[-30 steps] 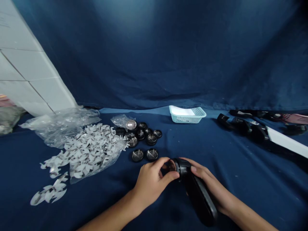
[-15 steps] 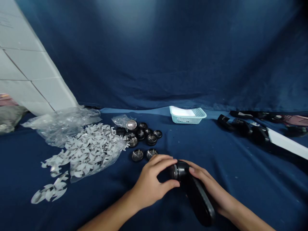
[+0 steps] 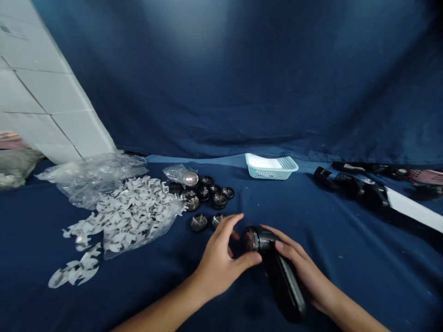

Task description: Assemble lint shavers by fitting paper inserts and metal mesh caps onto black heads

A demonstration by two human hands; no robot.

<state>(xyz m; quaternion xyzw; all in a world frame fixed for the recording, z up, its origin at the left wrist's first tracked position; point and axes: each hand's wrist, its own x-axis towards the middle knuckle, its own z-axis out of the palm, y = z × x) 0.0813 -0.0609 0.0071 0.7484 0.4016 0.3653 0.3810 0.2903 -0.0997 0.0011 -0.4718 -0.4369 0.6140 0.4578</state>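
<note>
Black and glossy, the handheld device (image 3: 284,281) sits between two bare hands, over the near part of the blue cloth (image 3: 277,203), well apart from the round mesh-faced parts (image 3: 199,222). Right hand (image 3: 308,272) has it, fingers wrapped behind the neck, thumb laid along the top of the handle. And the left hand (image 3: 218,265) is spread wide, forefinger lifted clear, thumb tip at the lower edge of the ribbed collar (image 3: 256,239); whether it presses, I can't tell. It looks like stiff plastic, fairly light, smooth enough to slide in dry fingers; the round end (image 3: 248,240) may be the delicate bit. Best hold, I'd say: neck or upper handle, with the collar for finger grip. That round end points left, while the long axis slopes from the neck down towards the wearer and slightly right.
</note>
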